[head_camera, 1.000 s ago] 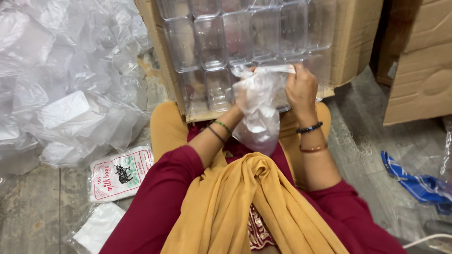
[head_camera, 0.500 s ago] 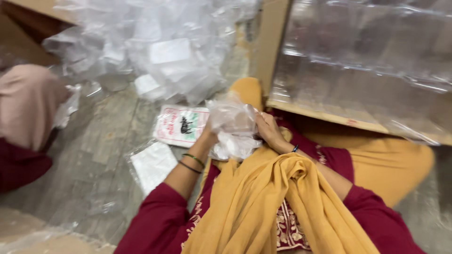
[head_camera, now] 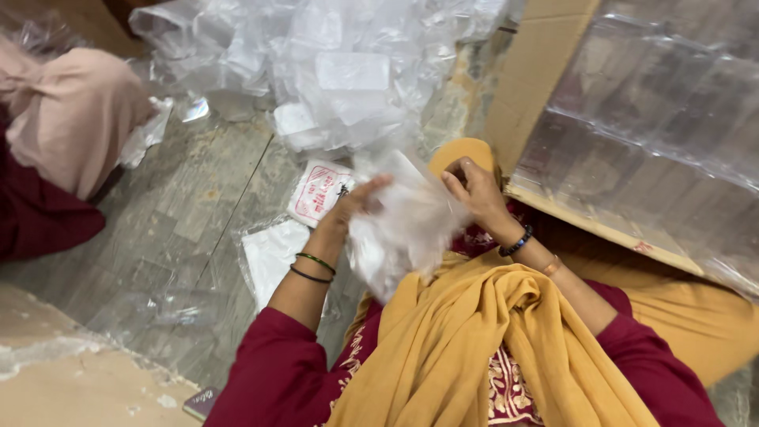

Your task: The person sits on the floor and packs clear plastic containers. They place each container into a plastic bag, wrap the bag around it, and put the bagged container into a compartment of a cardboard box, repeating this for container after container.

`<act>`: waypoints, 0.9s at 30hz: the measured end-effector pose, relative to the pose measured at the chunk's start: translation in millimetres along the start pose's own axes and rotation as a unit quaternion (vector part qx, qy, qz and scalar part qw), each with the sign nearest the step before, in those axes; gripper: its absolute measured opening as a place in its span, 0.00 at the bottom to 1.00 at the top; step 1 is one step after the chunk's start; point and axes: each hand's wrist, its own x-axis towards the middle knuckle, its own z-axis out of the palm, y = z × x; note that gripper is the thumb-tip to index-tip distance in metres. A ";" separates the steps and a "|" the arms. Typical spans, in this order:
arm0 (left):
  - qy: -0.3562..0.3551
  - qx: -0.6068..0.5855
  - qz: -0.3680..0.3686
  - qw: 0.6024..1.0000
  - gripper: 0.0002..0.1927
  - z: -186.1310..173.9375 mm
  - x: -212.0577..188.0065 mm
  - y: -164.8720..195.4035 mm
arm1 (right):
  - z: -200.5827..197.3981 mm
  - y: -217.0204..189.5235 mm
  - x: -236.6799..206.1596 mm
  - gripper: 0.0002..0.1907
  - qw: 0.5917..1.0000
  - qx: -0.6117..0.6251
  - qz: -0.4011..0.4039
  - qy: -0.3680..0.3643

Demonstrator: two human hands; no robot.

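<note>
Both of my hands hold a crumpled clear plastic bag (head_camera: 407,229) above my lap. My left hand (head_camera: 356,202) grips its left side and my right hand (head_camera: 474,190) pinches its upper right edge. The bag is blurred, and I cannot tell what is inside it. Beneath the hands lie my red sleeves and a mustard-yellow scarf (head_camera: 490,348). To the right, a cardboard box (head_camera: 545,103) lies on its side, packed with clear plastic containers (head_camera: 664,119).
A heap of clear plastic bags (head_camera: 332,71) lies on the stone floor ahead. A printed packet (head_camera: 316,194) and a flat white bag (head_camera: 273,253) lie by my left arm. Another person in pink and maroon (head_camera: 55,150) sits at the left.
The view has swung left, away from the box of containers. My hands have drawn the plastic bag from the box front down over my lap.
</note>
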 end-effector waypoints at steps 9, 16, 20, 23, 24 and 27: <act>0.372 -0.152 0.139 0.905 0.41 -143.2 -68.3 89.1 | 11.2 6.1 -44.0 0.10 0.997 -0.035 0.018 -0.067; 0.506 0.074 0.007 0.859 0.49 -144.4 20.3 120.2 | 20.0 11.0 -39.7 0.09 0.993 -0.093 0.011 -0.070; 0.572 0.375 0.066 0.727 0.41 -127.3 20.2 128.1 | 8.8 -1.5 -41.5 0.11 0.992 -0.083 0.024 -0.092; 0.517 0.233 0.218 0.794 0.30 -68.9 -11.4 123.9 | -6.9 -19.6 -33.7 0.14 0.993 -0.065 0.068 -0.075; 0.406 0.009 0.324 0.855 0.27 -34.9 -17.5 118.2 | -11.6 -26.4 -27.6 0.15 0.994 -0.051 0.077 -0.062; 0.217 -0.003 0.371 0.903 0.26 71.9 -33.1 102.1 | -23.2 -47.3 -7.4 0.22 0.994 0.077 -0.060 -0.046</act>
